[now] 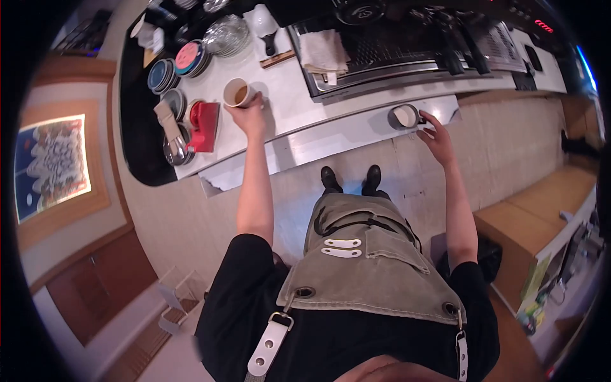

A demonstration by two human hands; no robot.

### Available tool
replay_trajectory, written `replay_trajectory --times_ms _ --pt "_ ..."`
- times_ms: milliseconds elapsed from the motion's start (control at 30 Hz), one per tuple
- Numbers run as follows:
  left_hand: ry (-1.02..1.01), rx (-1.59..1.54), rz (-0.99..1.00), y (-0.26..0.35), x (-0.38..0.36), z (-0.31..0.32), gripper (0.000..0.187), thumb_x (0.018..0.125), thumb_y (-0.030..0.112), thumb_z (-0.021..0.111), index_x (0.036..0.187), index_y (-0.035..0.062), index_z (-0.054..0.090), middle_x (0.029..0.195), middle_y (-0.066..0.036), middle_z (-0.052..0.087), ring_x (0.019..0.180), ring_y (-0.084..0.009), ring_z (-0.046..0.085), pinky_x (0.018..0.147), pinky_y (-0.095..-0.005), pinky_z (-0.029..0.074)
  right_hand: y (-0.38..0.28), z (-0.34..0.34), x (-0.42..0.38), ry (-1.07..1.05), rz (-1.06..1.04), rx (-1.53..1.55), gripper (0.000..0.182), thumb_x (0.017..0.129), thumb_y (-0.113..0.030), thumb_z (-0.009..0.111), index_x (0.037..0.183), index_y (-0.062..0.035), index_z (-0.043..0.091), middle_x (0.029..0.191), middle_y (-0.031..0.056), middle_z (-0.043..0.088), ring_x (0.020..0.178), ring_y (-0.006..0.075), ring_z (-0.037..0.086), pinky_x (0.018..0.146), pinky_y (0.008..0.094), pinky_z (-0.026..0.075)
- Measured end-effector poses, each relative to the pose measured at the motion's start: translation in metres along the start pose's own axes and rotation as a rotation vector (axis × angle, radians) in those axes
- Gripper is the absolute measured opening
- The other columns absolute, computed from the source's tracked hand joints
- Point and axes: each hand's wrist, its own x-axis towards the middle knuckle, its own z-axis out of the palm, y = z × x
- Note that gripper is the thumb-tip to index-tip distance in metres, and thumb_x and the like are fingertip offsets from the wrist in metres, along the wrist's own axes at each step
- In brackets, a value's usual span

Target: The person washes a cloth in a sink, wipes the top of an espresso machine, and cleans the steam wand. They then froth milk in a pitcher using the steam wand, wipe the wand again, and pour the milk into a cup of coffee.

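Observation:
In my left hand is a white paper cup with brown coffee in it, held above the white counter. My fingers wrap around the cup's side. Farther right, my right hand has its fingers closed at the handle of a dark milk pitcher. White milk shows inside the pitcher, which is over the counter's front edge. The fingertips behind the handle are partly hidden. A red holder stands on the counter to the left of the cup.
A black espresso machine lines the back, with a folded cloth on its tray. Stacked saucers and glass dishes crowd the counter's left end. A wooden cabinet stands behind me on the right.

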Motion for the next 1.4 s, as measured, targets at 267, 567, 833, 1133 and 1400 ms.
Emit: replay_trajectory --times_ms 267,567,833,1133,1400 --pt "0.073 0.049 -0.06 0.016 -0.024 0.012 0.072 0.07 0.013 0.085 0.125 0.0002 0.041 0.117 -0.019 0.06 0.106 -0.0275 0.062 0.095 -0.0379 0.048 0.025 -0.003 0.01 -0.023 0.012 0.118 0.029 0.092 -0.008 0.068 0.12 -0.0004 0.059 0.114 0.0061 0.064 0.1 0.0115 0.062 0.087 0.0263 0.052" --pt "0.083 0.129 0.013 0.001 -0.032 0.013 0.08 0.07 0.016 0.088 0.13 -0.0012 0.038 0.123 -0.019 0.056 0.113 -0.0258 0.058 0.098 -0.0365 0.046 0.06 0.028 0.013 0.044 -0.084 0.51 0.025 0.091 -0.002 0.068 0.113 0.0005 0.056 0.099 0.0038 0.058 0.09 0.0104 0.059 0.078 0.0242 0.051" --pt "0.032 0.02 0.066 0.016 -0.057 0.013 0.077 0.074 0.007 0.085 0.134 -0.0018 0.038 0.126 -0.016 0.053 0.114 -0.0233 0.057 0.099 -0.0355 0.046 0.076 0.052 0.013 0.12 -0.131 0.647 0.028 0.09 -0.001 0.068 0.113 -0.0029 0.053 0.096 0.0023 0.058 0.08 0.0072 0.054 0.069 0.0214 0.045" --pt "0.014 -0.124 0.084 0.082 -0.13 0.006 0.059 0.08 -0.007 0.075 0.13 -0.0016 0.046 0.125 -0.013 0.055 0.111 -0.0207 0.058 0.096 -0.0334 0.052 0.074 0.05 0.012 0.115 -0.116 0.664 0.026 0.09 -0.004 0.07 0.111 -0.0024 0.055 0.096 0.0006 0.057 0.078 0.0048 0.051 0.068 0.0197 0.042" --pt "0.052 -0.22 -0.011 0.089 -0.175 0.0 0.061 0.079 -0.01 0.073 0.132 -0.0015 0.044 0.128 -0.016 0.053 0.116 -0.0276 0.057 0.1 -0.0423 0.053 0.064 0.05 0.014 0.134 -0.144 0.652 0.027 0.09 -0.005 0.071 0.111 -0.0027 0.055 0.095 -0.0006 0.056 0.077 0.0039 0.047 0.065 0.0187 0.039"
